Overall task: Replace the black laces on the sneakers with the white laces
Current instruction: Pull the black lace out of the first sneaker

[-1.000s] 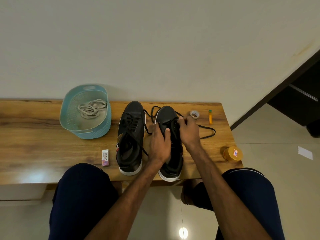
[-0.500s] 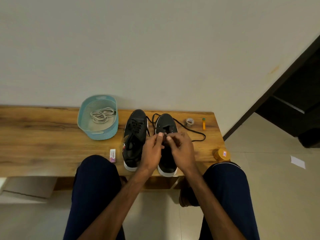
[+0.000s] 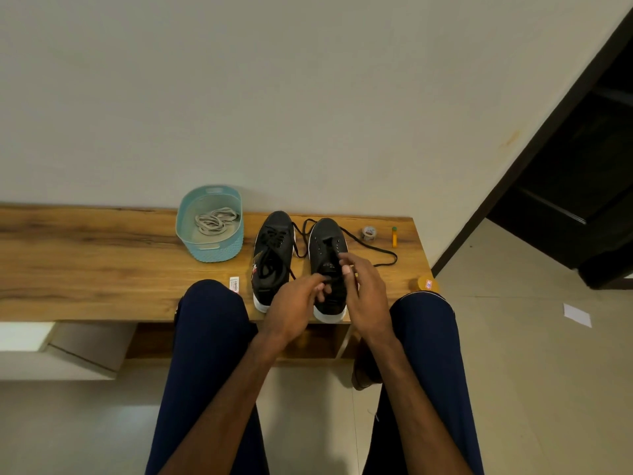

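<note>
While both hands crowd over the right sneaker (image 3: 325,234), the step in hand reads as pulling its black lace (image 3: 376,250) out of the last eyelets. Thumb and forefinger of the left hand (image 3: 294,303) pinch what looks like the lace at the tongue. At its three o'clock the right hand (image 3: 364,289) has its fingers loosely curled by the eyelets; can't tell if it grips anything. The upper eyelets look bare, and the lace tail runs off toward two o'clock across the table (image 3: 102,262).

At nine o'clock of that shoe the left sneaker (image 3: 274,248) is laced in black. The white laces (image 3: 214,221) are coiled in the teal basket (image 3: 212,250), ten o'clock of the shoes, untouched.

To do it well, my read:
- Free one crossing at a time, gripping close to the eyelet.
- Pin the shoe with the other hand so it doesn't skid to the table edge at six o'clock.
- Draw the lace along its length without yanking, as the tip may snag.
- Keep the slack clear of the tape roll (image 3: 368,232) and orange tube (image 3: 394,236) at one o'clock.
</note>
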`<control>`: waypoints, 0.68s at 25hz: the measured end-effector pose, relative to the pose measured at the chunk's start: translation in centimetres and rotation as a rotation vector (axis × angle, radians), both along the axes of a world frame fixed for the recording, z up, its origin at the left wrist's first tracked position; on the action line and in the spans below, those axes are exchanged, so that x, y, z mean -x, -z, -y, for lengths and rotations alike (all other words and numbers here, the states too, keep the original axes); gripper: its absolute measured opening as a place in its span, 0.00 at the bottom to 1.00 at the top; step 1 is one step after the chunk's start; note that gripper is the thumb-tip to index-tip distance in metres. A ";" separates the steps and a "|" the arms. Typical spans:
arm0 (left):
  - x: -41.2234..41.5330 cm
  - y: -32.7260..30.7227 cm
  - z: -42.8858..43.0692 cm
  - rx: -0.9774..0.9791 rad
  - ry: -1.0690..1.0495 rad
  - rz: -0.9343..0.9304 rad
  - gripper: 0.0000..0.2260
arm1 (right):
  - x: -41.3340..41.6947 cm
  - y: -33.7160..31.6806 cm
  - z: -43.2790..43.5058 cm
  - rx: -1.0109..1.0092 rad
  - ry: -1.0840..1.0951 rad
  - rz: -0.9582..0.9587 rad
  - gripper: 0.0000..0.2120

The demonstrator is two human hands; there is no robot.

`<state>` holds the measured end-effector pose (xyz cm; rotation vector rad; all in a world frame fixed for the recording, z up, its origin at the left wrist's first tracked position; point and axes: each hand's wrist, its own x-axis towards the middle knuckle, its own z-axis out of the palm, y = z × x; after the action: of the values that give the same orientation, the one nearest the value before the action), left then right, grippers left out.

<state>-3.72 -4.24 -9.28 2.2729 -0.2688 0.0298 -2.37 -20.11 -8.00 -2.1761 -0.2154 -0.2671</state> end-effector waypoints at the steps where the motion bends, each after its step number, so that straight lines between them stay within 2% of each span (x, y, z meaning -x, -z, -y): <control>1: 0.1 0.2 -0.2 -0.184 0.029 0.053 0.11 | 0.3 0.0 0.4 0.116 -0.057 -0.008 0.16; 2: 0.1 0.3 -0.3 -0.348 0.047 0.098 0.11 | 0.5 0.1 0.6 0.183 -0.094 -0.043 0.18; 4: 0.1 0.2 -0.2 -0.549 0.057 0.140 0.13 | 1.0 -0.1 1.1 0.128 -0.108 -0.219 0.22; 6: 0.1 0.3 0.0 -0.619 0.073 0.191 0.14 | 1.3 -0.1 1.5 0.051 -0.142 -0.380 0.23; 8: 0.0 0.5 0.3 -0.635 0.102 0.216 0.15 | 1.6 0.1 1.6 -0.001 -0.242 -0.458 0.21; 13: -0.3 0.8 0.8 -0.333 0.006 0.236 0.12 | 1.5 -0.5 1.8 -0.442 -0.363 -0.494 0.19; 15: -0.3 0.6 0.7 -0.153 -0.065 0.213 0.11 | 1.3 -0.8 2.0 -0.525 -0.385 -0.555 0.19; 17: -0.4 0.5 0.5 -0.022 -0.114 0.200 0.11 | 1.2 -0.7 2.3 -0.518 -0.414 -0.620 0.18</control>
<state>-3.35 -4.75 -9.76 2.3067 -0.2447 0.3164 -3.54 -22.39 -7.27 -1.5608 -0.2072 0.5290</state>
